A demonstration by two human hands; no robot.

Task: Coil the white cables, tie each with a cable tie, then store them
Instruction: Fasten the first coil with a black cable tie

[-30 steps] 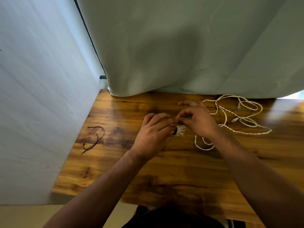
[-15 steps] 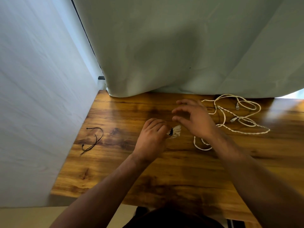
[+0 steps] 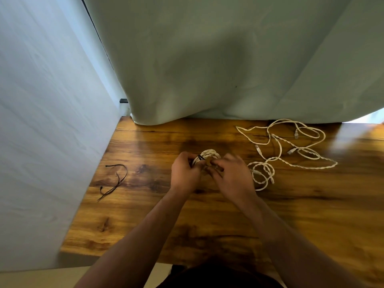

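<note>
From the head view, both hands meet over the middle of the wooden table (image 3: 145,215), a little below the centre of the frame; the left hand (image 3: 184,173) has its fingers curled round the left side of the coiled white cable (image 3: 209,154), gripping it, and the bundle's upper arc rises above the knuckles; a black cable tie (image 3: 200,157) crosses the coil just beside the left fingertips; the right hand (image 3: 230,175) sits close against the coil's right side with fingers bent toward it, but it is smeared with blur and I cannot tell whether it pinches the cable, the tie, or nothing; to the right, touching the right hand's outer edge, a small loose loop (image 3: 262,173) trails back into the loose white cables (image 3: 291,145) sprawled toward the upper right of the tabletop, connectors showing here and there; well apart at the left edge of the table lie the spare black ties (image 3: 119,179), thin and curved; a pale green cloth (image 3: 207,59) hangs behind, its hem resting on the table's far edge; a white sheet (image 3: 41,121) fills the left of the frame
</note>
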